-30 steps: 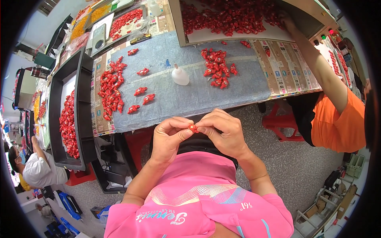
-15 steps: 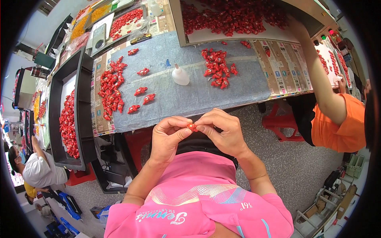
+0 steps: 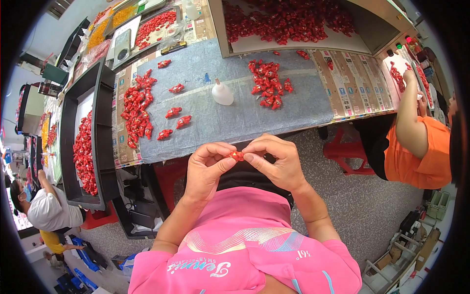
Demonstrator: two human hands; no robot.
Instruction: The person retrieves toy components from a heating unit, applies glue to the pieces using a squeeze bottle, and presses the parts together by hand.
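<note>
Between my two hands, just off the table's near edge, is one small glossy red plastic piece (image 3: 237, 156) with a light patch on it. My left hand (image 3: 209, 164) pinches its left end, and my right hand (image 3: 275, 161) pinches the other end with thumb and forefinger. The fingertips cover both ends. On the blue-grey cloth (image 3: 205, 125) ahead lie similar red pieces: a long heap (image 3: 136, 110) at the left, a smaller heap (image 3: 267, 81) at the right, and several loose ones between. A white squeeze bottle (image 3: 223, 94) stands in the middle.
A black crate (image 3: 100, 132) with red pieces stands at the left. A large open box (image 3: 303, 46) heaped with more sits at the far side. At the right, a person in an orange shirt (image 3: 416, 152) works beside a red stool (image 3: 345, 152). Another person in white (image 3: 56, 210) is far left.
More of the red piece shows between my fingertips; my hands have hardly moved. The person in orange has drawn an arm out of the box and over to the right-hand pieces.
</note>
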